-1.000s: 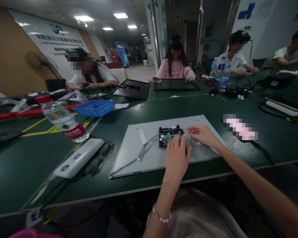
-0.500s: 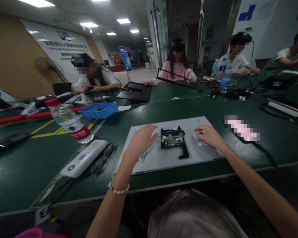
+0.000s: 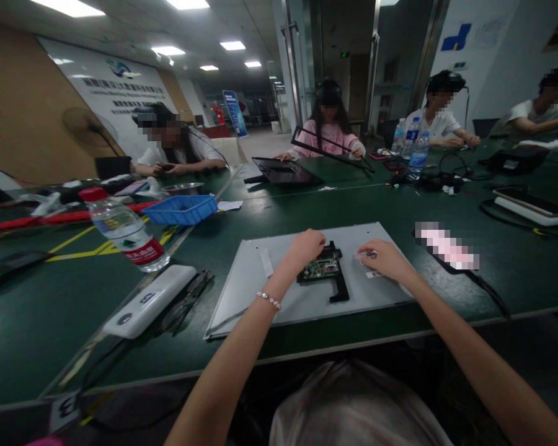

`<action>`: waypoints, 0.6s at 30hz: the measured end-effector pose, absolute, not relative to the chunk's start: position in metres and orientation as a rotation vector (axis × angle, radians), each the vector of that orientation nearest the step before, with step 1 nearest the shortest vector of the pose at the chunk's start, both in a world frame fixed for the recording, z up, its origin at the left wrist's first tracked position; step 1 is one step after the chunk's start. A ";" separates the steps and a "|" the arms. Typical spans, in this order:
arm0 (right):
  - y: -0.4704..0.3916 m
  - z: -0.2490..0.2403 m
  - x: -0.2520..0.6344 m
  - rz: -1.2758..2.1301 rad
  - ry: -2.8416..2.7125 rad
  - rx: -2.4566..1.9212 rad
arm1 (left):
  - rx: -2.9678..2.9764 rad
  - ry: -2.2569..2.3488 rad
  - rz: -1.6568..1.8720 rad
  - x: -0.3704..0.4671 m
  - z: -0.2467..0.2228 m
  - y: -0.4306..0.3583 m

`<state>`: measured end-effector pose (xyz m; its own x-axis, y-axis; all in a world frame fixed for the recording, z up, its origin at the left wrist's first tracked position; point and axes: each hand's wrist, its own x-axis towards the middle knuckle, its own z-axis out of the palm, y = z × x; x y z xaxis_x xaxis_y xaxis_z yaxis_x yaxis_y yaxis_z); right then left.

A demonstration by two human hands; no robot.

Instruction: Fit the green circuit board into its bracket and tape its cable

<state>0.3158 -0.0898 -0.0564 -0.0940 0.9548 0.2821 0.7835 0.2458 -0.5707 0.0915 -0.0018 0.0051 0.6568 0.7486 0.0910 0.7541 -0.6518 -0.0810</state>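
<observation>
One flat grey panel (image 3: 372, 299) lies on the near middle of the green surface (image 3: 270, 207); on it, one circuit board (image 3: 320, 267) in one black bracket (image 3: 340, 291). Two hands here, both mine. My left hand (image 3: 308, 245) is at the far edge of the board – fingers curled, can't tell if they grip anything. My right hand (image 3: 384, 257) is over the panel, right of the board, fingers narrow, pinching one small pale scrap (image 3: 357, 254). One white strip (image 3: 266, 262) on the panel left of the board, one label (image 3: 373, 274) just under my right hand.

Near left: one red-capped bottle (image 3: 142, 246), one white power bank (image 3: 151, 300), one pair of glasses (image 3: 186, 303). Beyond them, one blue tray (image 3: 181, 212). Far right: three bottles (image 3: 418, 156) grouped together. Four other people (image 3: 335, 133) on the far side – one holds one black frame (image 3: 323, 146), tilted.
</observation>
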 end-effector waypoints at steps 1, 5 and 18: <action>-0.090 -0.056 0.316 0.369 -1.919 -1.583 | -2.747 -1.264 -0.078 0.090 0.004 0.000; -0.090 -0.056 0.317 0.389 -1.917 -1.581 | -2.708 -1.289 -0.107 0.092 0.005 0.009; -0.087 -0.058 0.322 0.508 -1.871 -1.561 | -2.812 -1.115 -0.016 0.146 0.006 0.006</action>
